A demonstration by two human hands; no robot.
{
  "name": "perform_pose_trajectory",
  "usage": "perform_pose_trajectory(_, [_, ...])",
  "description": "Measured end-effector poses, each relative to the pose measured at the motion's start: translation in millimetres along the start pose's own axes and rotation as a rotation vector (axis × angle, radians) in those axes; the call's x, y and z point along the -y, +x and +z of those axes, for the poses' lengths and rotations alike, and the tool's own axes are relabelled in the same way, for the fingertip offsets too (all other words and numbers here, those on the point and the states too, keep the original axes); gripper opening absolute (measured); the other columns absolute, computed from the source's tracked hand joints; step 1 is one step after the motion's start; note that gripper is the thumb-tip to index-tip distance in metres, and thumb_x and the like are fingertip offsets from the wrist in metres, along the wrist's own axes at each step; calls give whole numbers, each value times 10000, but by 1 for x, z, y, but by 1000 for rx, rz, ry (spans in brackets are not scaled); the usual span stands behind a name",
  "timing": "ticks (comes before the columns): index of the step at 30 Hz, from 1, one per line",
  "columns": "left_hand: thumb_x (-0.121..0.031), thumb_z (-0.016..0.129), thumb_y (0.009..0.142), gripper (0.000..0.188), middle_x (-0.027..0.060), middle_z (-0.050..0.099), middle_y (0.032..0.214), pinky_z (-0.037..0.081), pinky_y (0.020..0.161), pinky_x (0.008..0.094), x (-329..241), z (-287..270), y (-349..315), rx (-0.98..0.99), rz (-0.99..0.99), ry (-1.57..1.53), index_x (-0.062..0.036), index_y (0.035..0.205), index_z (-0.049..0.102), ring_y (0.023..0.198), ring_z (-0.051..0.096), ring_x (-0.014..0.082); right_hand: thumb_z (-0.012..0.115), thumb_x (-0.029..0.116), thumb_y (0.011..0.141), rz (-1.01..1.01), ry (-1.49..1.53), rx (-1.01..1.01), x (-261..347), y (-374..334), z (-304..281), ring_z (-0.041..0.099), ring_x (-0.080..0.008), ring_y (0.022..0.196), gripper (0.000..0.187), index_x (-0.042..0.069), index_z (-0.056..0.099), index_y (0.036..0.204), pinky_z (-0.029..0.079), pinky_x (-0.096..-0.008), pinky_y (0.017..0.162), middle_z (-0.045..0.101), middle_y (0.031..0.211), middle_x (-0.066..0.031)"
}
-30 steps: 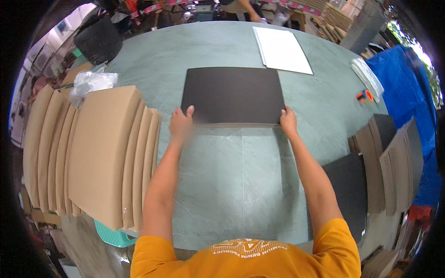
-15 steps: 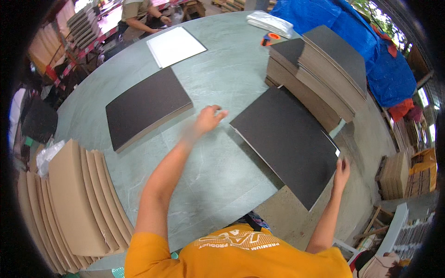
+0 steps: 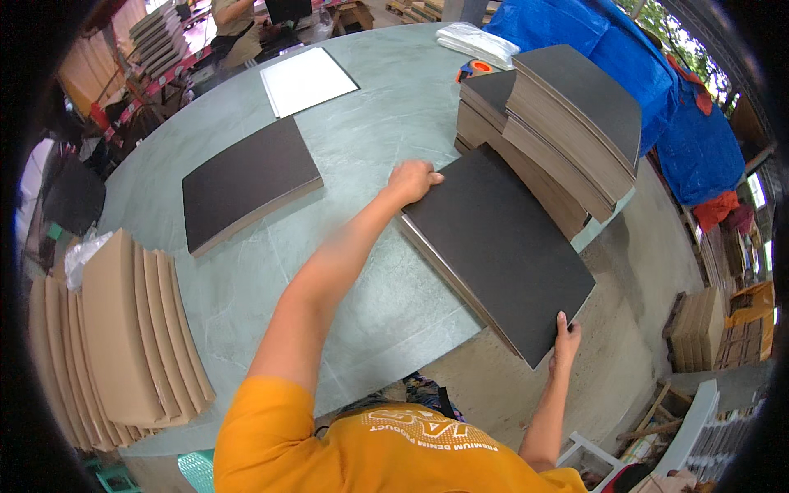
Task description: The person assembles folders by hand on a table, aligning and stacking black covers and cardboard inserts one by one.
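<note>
A stack of black-faced boards lies at the right edge of the round table, its near corner sticking out past the edge. My left hand is closed on its far left corner, thumb over the black top. At the near right corner, my right hand grips the stack with the thumb on top and the other fingers mostly hidden underneath. Just behind stand taller piles of the same boards with grey-brown edges. Another black-topped stack rests on the table to the left.
White sheets lie at the far side, beyond the left stack. A tape dispenser and folded clear plastic sit near the tall piles. Brown cardboard pieces lean at the near left of the green-grey table. Someone works beyond it.
My left hand has moved right, from above bare table onto the stack's corner. My right hand has shifted nearer along the boards to their near corner. The stack's left side now shows thicker.
</note>
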State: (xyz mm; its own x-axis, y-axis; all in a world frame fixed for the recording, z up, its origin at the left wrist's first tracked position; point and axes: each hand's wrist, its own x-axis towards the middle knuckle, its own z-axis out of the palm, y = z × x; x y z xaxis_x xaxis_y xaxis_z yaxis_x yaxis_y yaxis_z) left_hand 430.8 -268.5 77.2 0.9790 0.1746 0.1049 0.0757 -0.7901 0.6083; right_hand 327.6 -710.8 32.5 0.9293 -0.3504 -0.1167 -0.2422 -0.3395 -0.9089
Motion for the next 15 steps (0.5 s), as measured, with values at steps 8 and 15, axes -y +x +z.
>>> perform_pose_trajectory(8, [-533,565,778,603,235,612,938,468,761,421,-13,14,1,164,-260,73,57,888,627,907,589,362,610,265,826,367,415,204,16,12,4,540,-333,1013,562,-156,417,1145,396,-378,912,516,1140,-259])
perform_pose_trajectory(15, [-522,579,770,609,274,607,767,473,668,438,-19,23,-75,42,-286,59,82,717,623,753,615,384,637,251,803,475,488,400,25,35,-25,537,-299,1023,506,-93,479,1138,395,-382,919,533,1148,-216])
